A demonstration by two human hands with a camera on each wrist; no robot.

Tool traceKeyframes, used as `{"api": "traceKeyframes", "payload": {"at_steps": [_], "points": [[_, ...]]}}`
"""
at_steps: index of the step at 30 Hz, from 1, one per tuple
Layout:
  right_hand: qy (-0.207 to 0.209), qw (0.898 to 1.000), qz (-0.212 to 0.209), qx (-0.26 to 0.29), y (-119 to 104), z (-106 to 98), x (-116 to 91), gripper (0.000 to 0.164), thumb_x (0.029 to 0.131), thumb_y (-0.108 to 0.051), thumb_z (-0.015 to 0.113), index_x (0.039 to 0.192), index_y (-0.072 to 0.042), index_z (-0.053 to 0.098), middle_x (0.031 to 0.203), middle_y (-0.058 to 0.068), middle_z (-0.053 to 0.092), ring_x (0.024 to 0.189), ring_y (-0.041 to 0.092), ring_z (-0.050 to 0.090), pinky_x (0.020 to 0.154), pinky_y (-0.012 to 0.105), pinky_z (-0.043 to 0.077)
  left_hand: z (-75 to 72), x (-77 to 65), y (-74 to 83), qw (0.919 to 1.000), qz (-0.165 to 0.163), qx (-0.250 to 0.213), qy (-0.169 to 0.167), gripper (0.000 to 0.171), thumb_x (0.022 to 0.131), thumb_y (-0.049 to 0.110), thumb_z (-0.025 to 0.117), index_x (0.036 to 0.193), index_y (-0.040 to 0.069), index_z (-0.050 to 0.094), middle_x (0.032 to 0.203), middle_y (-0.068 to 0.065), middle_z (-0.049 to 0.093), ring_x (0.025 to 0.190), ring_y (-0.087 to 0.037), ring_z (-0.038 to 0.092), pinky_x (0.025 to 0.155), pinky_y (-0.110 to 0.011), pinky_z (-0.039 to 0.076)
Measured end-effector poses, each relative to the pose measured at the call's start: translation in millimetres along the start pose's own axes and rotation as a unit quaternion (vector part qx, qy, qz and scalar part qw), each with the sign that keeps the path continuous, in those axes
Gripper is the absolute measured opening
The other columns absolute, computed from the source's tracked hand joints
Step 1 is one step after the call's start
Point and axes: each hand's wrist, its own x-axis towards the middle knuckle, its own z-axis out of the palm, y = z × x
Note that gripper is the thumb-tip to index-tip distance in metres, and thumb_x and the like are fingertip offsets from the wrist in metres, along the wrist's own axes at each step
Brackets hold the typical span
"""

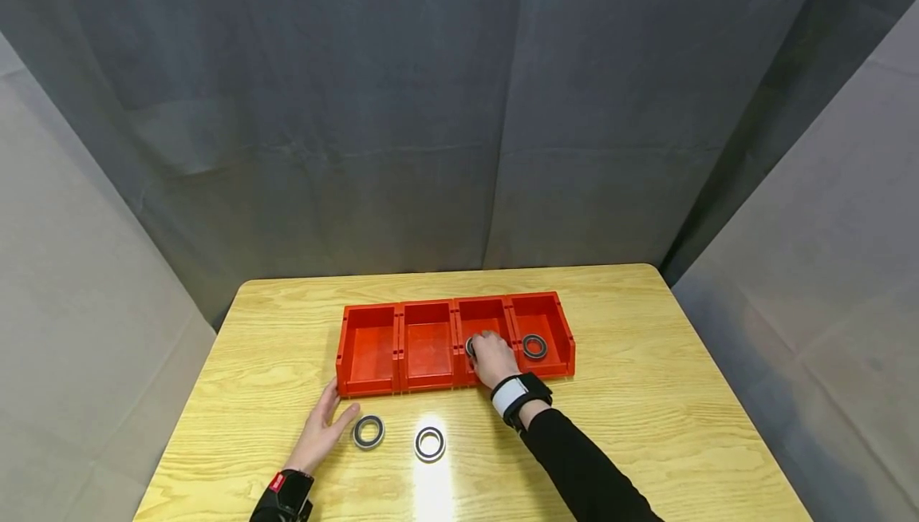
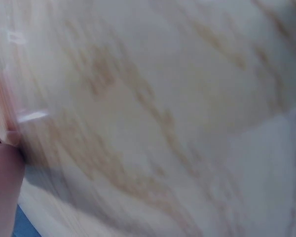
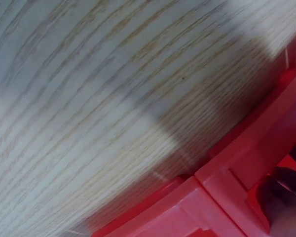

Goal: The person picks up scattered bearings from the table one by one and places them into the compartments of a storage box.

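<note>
A red bin with four side-by-side compartments stands on the table. My right hand reaches into its third compartment from the left and pinches a ball bearing, mostly hidden by the fingers. Another bearing lies flat in the rightmost compartment. My left hand has its fingers extended at the bin's front left corner, thumb spread toward a bearing on the table. One more bearing lies to the right of that one. In the right wrist view, dark fingers dip behind the red bin wall.
The light wood table has its back edge against a grey curtain. Pale panels flank it on both sides. The two left compartments of the bin hold no bearings. The left wrist view is blurred, mostly tabletop.
</note>
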Motion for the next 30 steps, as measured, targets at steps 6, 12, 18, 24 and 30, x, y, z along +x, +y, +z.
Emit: {"api": "traceKeyframes", "payload": {"at_steps": [6, 12, 18, 24, 30], "points": [[0.001, 1.0, -0.012, 0.022, 2, -7, -4, 0.011, 0.088, -0.009, 0.076, 0.098, -0.004, 0.073, 0.112, 0.019, 0.071, 0.091, 0.038, 0.071, 0.082, 0.049, 0.062, 0.4, 0.4, 0.0, 1.0, 0.007, 0.002, 0.003, 0.081, 0.1, 0.032, 0.061, 0.162, 0.008, 0.014, 0.166, -0.026, 0.017, 0.153, -0.047, 0.019, 0.12, -0.066, 0.022], [0.007, 0.999, -0.022, 0.046, 5, -12, -9, 0.015, 0.089, -0.008, 0.074, 0.103, -0.002, 0.074, 0.126, 0.025, 0.068, 0.101, 0.042, 0.072, 0.087, 0.051, 0.061, 0.3, -0.2, -0.2, 1.0, 0.005, 0.005, -0.001, 0.083, 0.1, 0.033, 0.061, 0.162, 0.008, 0.011, 0.167, -0.026, 0.014, 0.153, -0.048, 0.018, 0.12, -0.066, 0.021], [0.011, 0.997, -0.031, 0.066, 8, -19, -18, 0.028, 0.089, -0.009, 0.074, 0.115, 0.001, 0.072, 0.13, 0.027, 0.066, 0.103, 0.044, 0.072, 0.087, 0.049, 0.061, 0.0, -1.4, 0.1, 1.0, -0.001, 0.008, -0.003, 0.085, 0.1, 0.034, 0.061, 0.162, 0.008, 0.01, 0.167, -0.026, 0.012, 0.153, -0.048, 0.017, 0.12, -0.066, 0.021], [0.014, 0.996, -0.037, 0.082, 12, -22, -24, 0.036, 0.091, -0.011, 0.073, 0.123, 0.002, 0.068, 0.13, 0.025, 0.066, 0.111, 0.042, 0.069, 0.095, 0.054, 0.057, 0.8, -2.0, 1.3, 1.0, -0.001, 0.006, -0.003, 0.084, 0.101, 0.032, 0.061, 0.162, 0.007, 0.009, 0.167, -0.027, 0.011, 0.153, -0.048, 0.016, 0.121, -0.064, 0.02], [0.037, 0.992, -0.043, 0.112, 17, -25, -32, 0.04, 0.09, -0.01, 0.074, 0.128, 0.002, 0.066, 0.129, 0.022, 0.068, 0.109, 0.036, 0.072, 0.092, 0.048, 0.059, 1.8, -3.0, 3.2, 1.0, 0.005, 0.001, -0.003, 0.084, 0.101, 0.031, 0.061, 0.162, 0.007, 0.009, 0.167, -0.027, 0.011, 0.153, -0.05, 0.015, 0.122, -0.065, 0.019]]}}
